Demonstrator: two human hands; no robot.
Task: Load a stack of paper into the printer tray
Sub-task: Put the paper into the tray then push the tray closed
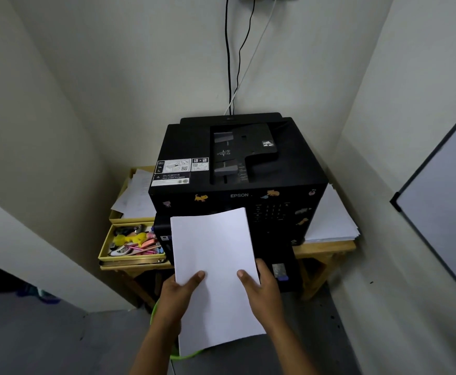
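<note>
two hands hold one stack of paper [216, 277] in the lower middle of the frame, in front of the black printer [237, 169]. the left hand [179, 289] grips the stack's left edge, thumb on top and fingers hidden beneath; the right hand [262, 286] grips the right edge the same way. both are closed on the paper near its lower half, and the upper half reaches up across the printer's front, covering whatever lies behind it, so the tray itself cannot be made out.

the stack looks thin, so it is probably light and easy to carry, but limp: held only at the near end, the far end will likely droop or fan. sheets slide on each other readily, so a loose pinch could let the pile skew. edges and corners crease easily if pushed against a slot wall. the sensible hold seems to be what shows now, both long sides pinched with thumbs flat on top, perhaps shifted a little toward the middle to keep the leading edge level.

to the left of the printer sits a yellow box [132, 243] of small items, and more loose sheets [332, 220] lie at its right on the wooden table [327, 247].
</note>
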